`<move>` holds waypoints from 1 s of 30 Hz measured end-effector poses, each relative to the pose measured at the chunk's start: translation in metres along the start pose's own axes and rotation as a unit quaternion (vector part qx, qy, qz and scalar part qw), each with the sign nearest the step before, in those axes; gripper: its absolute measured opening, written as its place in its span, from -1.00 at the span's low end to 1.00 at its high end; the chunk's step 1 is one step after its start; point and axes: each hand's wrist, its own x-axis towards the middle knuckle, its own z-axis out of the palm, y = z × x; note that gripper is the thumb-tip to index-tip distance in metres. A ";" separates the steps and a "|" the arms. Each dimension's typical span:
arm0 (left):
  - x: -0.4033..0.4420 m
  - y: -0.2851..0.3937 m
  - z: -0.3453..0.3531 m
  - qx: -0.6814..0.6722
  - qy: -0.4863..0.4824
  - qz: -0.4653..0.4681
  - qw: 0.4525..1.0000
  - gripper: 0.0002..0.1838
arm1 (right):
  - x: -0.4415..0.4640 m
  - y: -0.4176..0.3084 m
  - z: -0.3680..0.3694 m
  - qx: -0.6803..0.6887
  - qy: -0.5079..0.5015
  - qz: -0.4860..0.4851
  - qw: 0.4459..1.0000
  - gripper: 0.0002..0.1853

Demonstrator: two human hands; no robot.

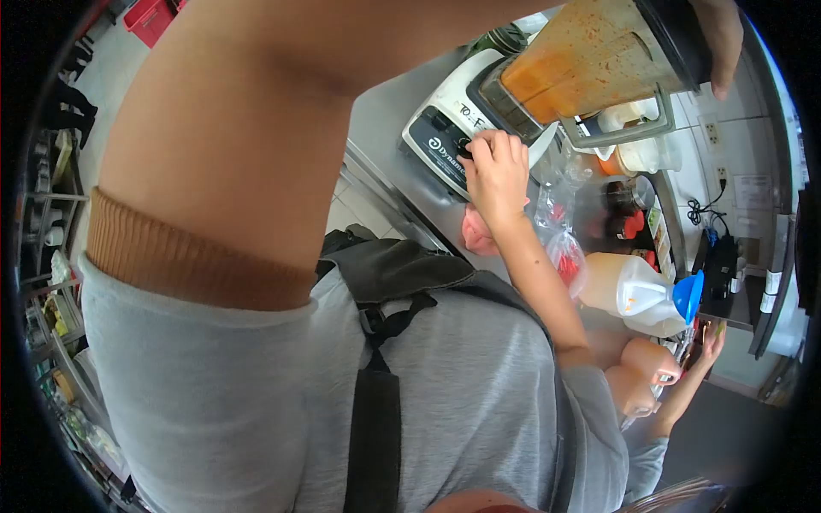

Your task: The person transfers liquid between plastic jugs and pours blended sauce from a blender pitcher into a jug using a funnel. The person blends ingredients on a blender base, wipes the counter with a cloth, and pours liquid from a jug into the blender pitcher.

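Observation:
A blender jar (577, 64) with orange liquid, its inner walls splattered, sits on a white and black blender base (449, 132). My left hand (723, 43), partly cut off by the frame, lies over the black lid (676, 43) with its fingers curled down the far side. My left arm crosses the top of the view in front of the counter. The fingers of my right hand (500, 171) close round the control knob (466, 150) on the base's front panel. Just below that hand, a pink cloth (479, 231) lies by the base.
On the steel counter are a clear plastic bag (563, 256) with red contents, a jug with a blue lid (646, 295) and pinkish containers (641, 372). Another person's hand (714, 342) is raised at the right. Shelves (51, 282) stand at the left, cables (708, 209) hang on the wall.

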 end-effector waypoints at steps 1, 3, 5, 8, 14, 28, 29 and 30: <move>0.001 0.000 0.000 -0.001 -0.004 -0.002 1.000 -0.24 | 0.003 -0.003 0.000 -0.014 -0.018 0.013 1.000 -0.69; 0.003 0.000 0.001 -0.005 -0.009 -0.005 1.000 -0.25 | 0.005 -0.009 -0.001 -0.032 -0.034 0.022 0.999 -0.67; 0.005 -0.001 0.002 -0.008 -0.015 -0.009 1.000 -0.25 | 0.005 -0.013 -0.002 -0.029 -0.011 0.008 0.999 -0.64; 0.009 -0.001 0.003 -0.014 -0.025 -0.017 0.999 -0.25 | -0.003 -0.007 0.006 -0.049 0.026 -0.024 0.998 -0.67; 0.018 -0.001 0.003 -0.022 -0.043 -0.026 0.998 -0.25 | -0.001 -0.009 0.002 -0.040 -0.007 0.013 0.999 -0.71; 0.030 -0.001 0.002 -0.033 -0.066 -0.043 0.996 -0.26 | -0.014 -0.009 0.007 -0.064 0.071 -0.020 0.995 -0.77; 0.030 -0.001 0.002 -0.032 -0.067 -0.044 0.996 -0.26 | -0.013 -0.009 0.008 -0.061 0.074 -0.018 0.995 -0.78; 0.031 0.000 0.002 -0.033 -0.068 -0.043 0.996 -0.26 | -0.012 -0.010 0.007 -0.061 0.074 -0.018 0.995 -0.78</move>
